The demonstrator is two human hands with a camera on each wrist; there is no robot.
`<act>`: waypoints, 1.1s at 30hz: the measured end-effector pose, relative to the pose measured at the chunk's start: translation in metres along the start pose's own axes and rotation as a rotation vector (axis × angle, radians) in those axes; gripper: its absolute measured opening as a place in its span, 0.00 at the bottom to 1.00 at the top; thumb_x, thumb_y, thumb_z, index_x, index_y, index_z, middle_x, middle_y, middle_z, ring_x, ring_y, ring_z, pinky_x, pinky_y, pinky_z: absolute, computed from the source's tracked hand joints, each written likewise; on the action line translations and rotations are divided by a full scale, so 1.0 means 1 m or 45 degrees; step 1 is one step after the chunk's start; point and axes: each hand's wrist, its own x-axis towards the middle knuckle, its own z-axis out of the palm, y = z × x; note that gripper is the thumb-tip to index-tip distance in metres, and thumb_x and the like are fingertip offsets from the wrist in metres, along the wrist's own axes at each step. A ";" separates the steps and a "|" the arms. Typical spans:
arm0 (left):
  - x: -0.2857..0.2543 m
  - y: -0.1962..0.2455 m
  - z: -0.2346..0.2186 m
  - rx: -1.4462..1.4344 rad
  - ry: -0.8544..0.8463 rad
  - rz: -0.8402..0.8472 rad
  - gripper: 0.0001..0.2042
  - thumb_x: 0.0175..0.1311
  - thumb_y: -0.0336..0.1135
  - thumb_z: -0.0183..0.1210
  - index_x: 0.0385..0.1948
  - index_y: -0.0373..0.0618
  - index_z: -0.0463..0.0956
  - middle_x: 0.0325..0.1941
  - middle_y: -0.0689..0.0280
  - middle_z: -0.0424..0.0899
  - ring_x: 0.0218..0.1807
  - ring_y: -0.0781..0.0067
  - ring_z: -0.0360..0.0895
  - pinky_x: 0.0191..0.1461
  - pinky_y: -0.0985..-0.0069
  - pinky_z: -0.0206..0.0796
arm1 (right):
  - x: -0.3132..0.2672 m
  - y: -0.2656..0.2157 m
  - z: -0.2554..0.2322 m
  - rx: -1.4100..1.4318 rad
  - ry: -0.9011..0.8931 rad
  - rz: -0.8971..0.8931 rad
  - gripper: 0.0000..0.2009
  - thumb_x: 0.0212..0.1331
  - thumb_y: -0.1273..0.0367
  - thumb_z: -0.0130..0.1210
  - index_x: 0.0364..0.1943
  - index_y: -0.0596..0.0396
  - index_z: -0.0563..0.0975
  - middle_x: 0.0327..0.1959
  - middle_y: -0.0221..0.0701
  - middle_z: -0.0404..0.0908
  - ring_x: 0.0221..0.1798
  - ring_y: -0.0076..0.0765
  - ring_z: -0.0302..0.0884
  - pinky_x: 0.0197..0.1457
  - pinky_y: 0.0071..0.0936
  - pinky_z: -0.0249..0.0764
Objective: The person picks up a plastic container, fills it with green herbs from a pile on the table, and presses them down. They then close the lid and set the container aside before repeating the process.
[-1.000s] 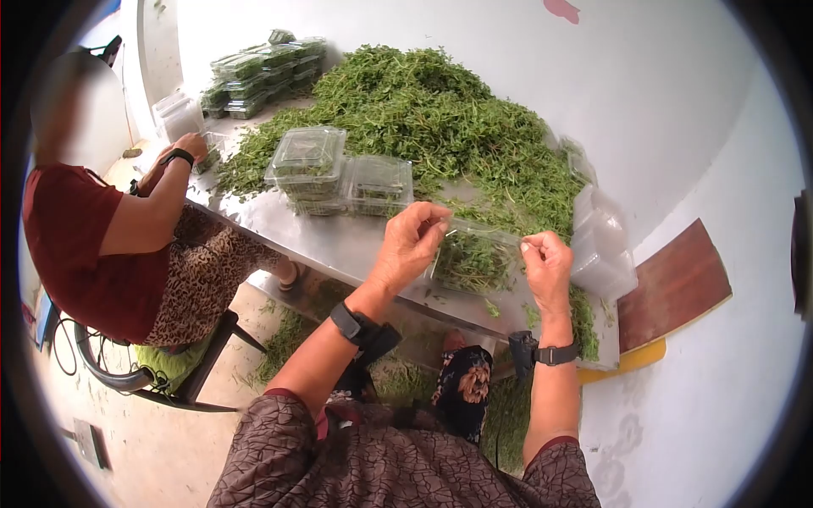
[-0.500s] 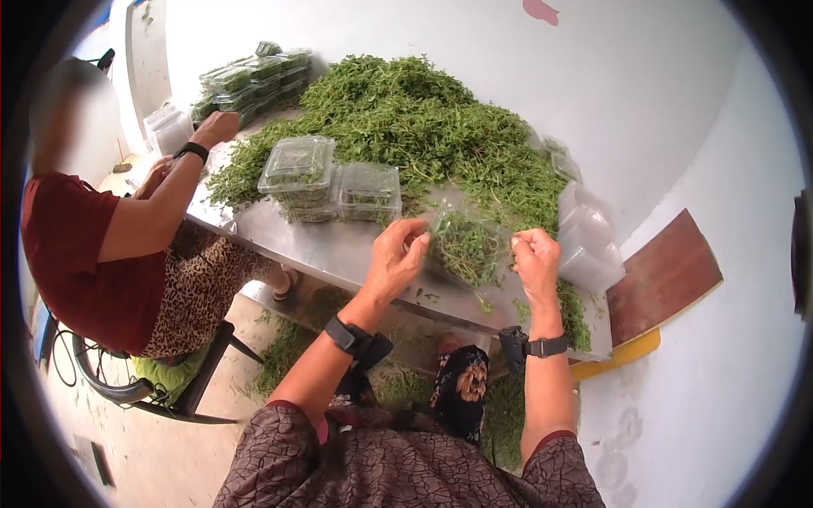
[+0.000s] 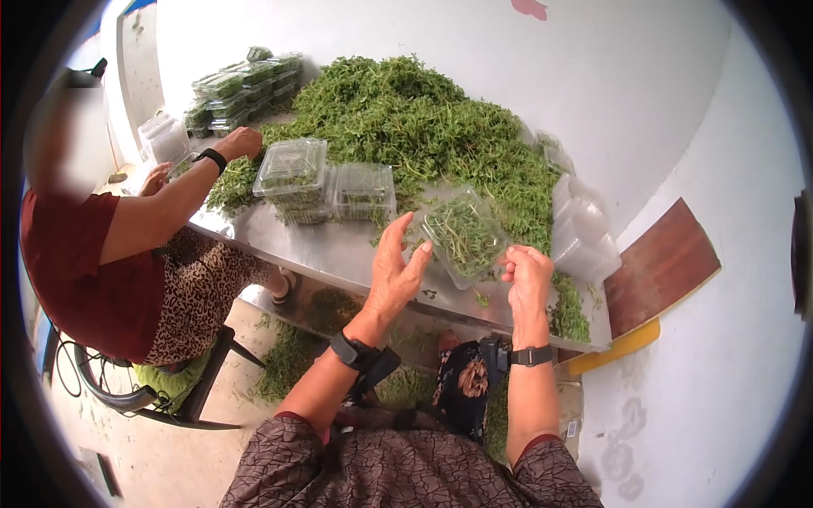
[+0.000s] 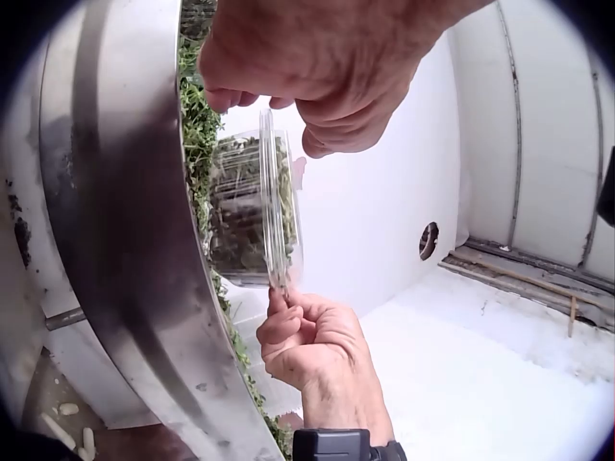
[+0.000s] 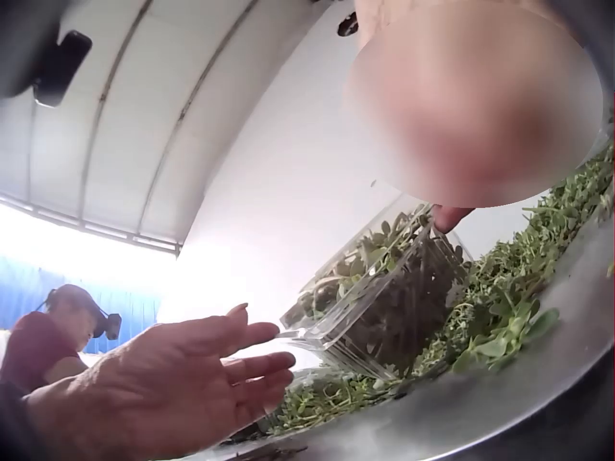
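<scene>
A clear clamshell box (image 3: pixel 464 235) filled with green herbs is held tilted above the steel table's front edge (image 3: pixel 339 254). My right hand (image 3: pixel 523 269) pinches its lower right rim with curled fingers. My left hand (image 3: pixel 398 267) has straight fingers, and their tips touch the box's left rim. In the left wrist view the box (image 4: pixel 252 206) stands on edge between my left hand (image 4: pixel 317 67) above and my right hand (image 4: pixel 312 348) below. In the right wrist view my left hand (image 5: pixel 163 384) reaches flat to a corner of the box (image 5: pixel 384 288).
A big pile of loose herbs (image 3: pixel 423 127) covers the table's back. Two filled boxes (image 3: pixel 296 169) (image 3: pixel 364 190) sit mid-table, and more are stacked far left (image 3: pixel 246 85). Empty boxes (image 3: pixel 584 237) stand at the right. Another person (image 3: pixel 85 254) sits at the left. A wooden board (image 3: pixel 660 271) leans on the right wall.
The box has come up off the table and tipped toward me. My left hand's fingers have straightened off their grip. The other person's hand has reached into the herbs.
</scene>
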 end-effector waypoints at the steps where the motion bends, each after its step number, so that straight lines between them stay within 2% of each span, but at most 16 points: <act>1: -0.004 -0.002 0.004 -0.133 -0.005 -0.099 0.26 0.62 0.38 0.57 0.61 0.41 0.62 0.59 0.53 0.69 0.60 0.58 0.66 0.57 0.67 0.65 | -0.005 0.001 0.001 0.038 -0.011 0.047 0.05 0.53 0.76 0.54 0.31 0.65 0.77 0.22 0.35 0.79 0.18 0.21 0.70 0.16 0.17 0.67; 2: -0.006 -0.002 0.008 -0.265 -0.011 -0.198 0.28 0.63 0.39 0.56 0.63 0.40 0.59 0.61 0.52 0.67 0.63 0.58 0.65 0.60 0.66 0.63 | -0.009 0.003 0.002 0.078 -0.020 0.094 0.04 0.53 0.76 0.54 0.30 0.65 0.76 0.22 0.37 0.79 0.18 0.21 0.70 0.16 0.16 0.67; 3: -0.006 0.002 0.009 -0.262 -0.021 -0.200 0.28 0.63 0.39 0.56 0.63 0.40 0.59 0.61 0.52 0.67 0.63 0.58 0.65 0.60 0.66 0.63 | -0.015 0.004 0.003 0.082 -0.012 0.099 0.04 0.53 0.76 0.54 0.30 0.65 0.76 0.22 0.37 0.79 0.18 0.21 0.70 0.16 0.16 0.67; 5: -0.006 0.014 0.009 -0.550 -0.145 -0.434 0.30 0.66 0.40 0.53 0.66 0.38 0.55 0.68 0.49 0.59 0.69 0.56 0.59 0.68 0.64 0.54 | -0.022 0.006 0.005 0.121 -0.113 0.231 0.04 0.53 0.75 0.54 0.29 0.65 0.76 0.24 0.39 0.81 0.18 0.20 0.71 0.16 0.15 0.67; 6: -0.006 0.012 0.010 -0.544 -0.157 -0.437 0.30 0.66 0.40 0.53 0.66 0.38 0.55 0.68 0.49 0.59 0.69 0.56 0.59 0.68 0.64 0.54 | -0.024 0.008 0.004 0.063 -0.182 0.234 0.06 0.54 0.73 0.55 0.28 0.64 0.75 0.24 0.40 0.81 0.17 0.20 0.71 0.16 0.15 0.67; 7: -0.005 0.008 0.010 -0.413 -0.187 -0.358 0.30 0.66 0.40 0.52 0.67 0.37 0.53 0.70 0.48 0.56 0.71 0.55 0.55 0.70 0.65 0.50 | -0.026 0.006 0.002 0.071 -0.173 0.241 0.06 0.54 0.73 0.55 0.28 0.64 0.75 0.24 0.40 0.81 0.17 0.20 0.71 0.16 0.15 0.67; 9: -0.004 0.008 0.011 -0.274 -0.232 -0.280 0.30 0.67 0.39 0.51 0.67 0.37 0.52 0.72 0.47 0.52 0.73 0.53 0.51 0.72 0.65 0.46 | -0.029 0.000 -0.001 -0.179 -0.405 0.284 0.07 0.56 0.71 0.55 0.28 0.63 0.76 0.23 0.39 0.81 0.16 0.20 0.70 0.15 0.15 0.66; 11: -0.002 0.016 0.010 -0.123 -0.270 0.132 0.29 0.67 0.38 0.49 0.67 0.37 0.52 0.73 0.46 0.48 0.75 0.52 0.46 0.73 0.67 0.41 | -0.027 0.005 -0.003 -0.217 -0.418 0.287 0.09 0.58 0.68 0.54 0.26 0.61 0.76 0.21 0.38 0.80 0.16 0.20 0.70 0.15 0.15 0.65; 12: -0.001 0.020 0.011 -0.120 -0.290 0.134 0.29 0.67 0.38 0.49 0.67 0.37 0.52 0.73 0.46 0.48 0.75 0.52 0.46 0.73 0.67 0.41 | -0.026 0.008 -0.005 -0.162 -0.386 0.267 0.10 0.58 0.68 0.53 0.25 0.61 0.75 0.20 0.37 0.80 0.16 0.20 0.70 0.15 0.15 0.65; 14: 0.001 0.028 0.012 -0.061 -0.310 0.287 0.28 0.67 0.36 0.48 0.67 0.37 0.53 0.73 0.46 0.47 0.75 0.50 0.46 0.73 0.65 0.42 | -0.024 0.011 -0.005 -0.098 -0.347 0.252 0.10 0.59 0.68 0.53 0.25 0.60 0.75 0.20 0.37 0.79 0.16 0.19 0.70 0.14 0.15 0.64; 17: 0.008 0.027 0.014 0.027 -0.310 0.339 0.28 0.67 0.36 0.49 0.67 0.38 0.53 0.74 0.46 0.46 0.74 0.49 0.46 0.73 0.64 0.42 | -0.027 0.012 -0.004 -0.167 -0.377 0.268 0.11 0.59 0.67 0.52 0.24 0.60 0.75 0.18 0.35 0.78 0.15 0.20 0.69 0.14 0.16 0.63; 18: 0.010 0.025 0.017 -0.033 -0.259 0.230 0.28 0.66 0.36 0.49 0.67 0.38 0.53 0.73 0.46 0.48 0.74 0.48 0.47 0.72 0.63 0.44 | -0.026 0.012 -0.005 -0.160 -0.418 0.279 0.11 0.59 0.67 0.52 0.25 0.59 0.75 0.18 0.35 0.78 0.15 0.20 0.69 0.14 0.16 0.63; 19: 0.011 0.026 0.018 -0.036 -0.267 0.238 0.28 0.66 0.36 0.49 0.67 0.38 0.53 0.73 0.46 0.48 0.74 0.48 0.47 0.72 0.63 0.44 | -0.024 0.011 -0.005 -0.152 -0.459 0.284 0.10 0.59 0.67 0.51 0.25 0.59 0.75 0.18 0.35 0.78 0.15 0.20 0.68 0.14 0.17 0.63; 23: 0.010 0.035 0.016 0.191 -0.344 0.376 0.28 0.68 0.38 0.48 0.68 0.40 0.52 0.73 0.49 0.51 0.73 0.51 0.50 0.72 0.64 0.44 | -0.025 0.007 -0.002 -0.192 -0.446 0.293 0.11 0.60 0.66 0.52 0.25 0.60 0.76 0.17 0.34 0.77 0.13 0.19 0.68 0.13 0.15 0.61; 26: 0.009 0.018 0.017 0.089 -0.252 0.214 0.28 0.65 0.31 0.50 0.66 0.38 0.53 0.71 0.46 0.53 0.73 0.50 0.51 0.72 0.64 0.46 | -0.024 0.012 -0.006 -0.193 -0.505 0.282 0.13 0.61 0.64 0.52 0.27 0.60 0.76 0.17 0.33 0.77 0.15 0.17 0.68 0.14 0.15 0.61; 33: 0.001 0.005 0.013 -0.086 -0.212 0.009 0.26 0.67 0.30 0.50 0.66 0.35 0.53 0.69 0.49 0.59 0.70 0.55 0.58 0.70 0.67 0.51 | -0.028 0.013 -0.003 -0.255 -0.538 0.208 0.15 0.59 0.62 0.52 0.26 0.61 0.76 0.17 0.32 0.77 0.17 0.17 0.68 0.16 0.15 0.61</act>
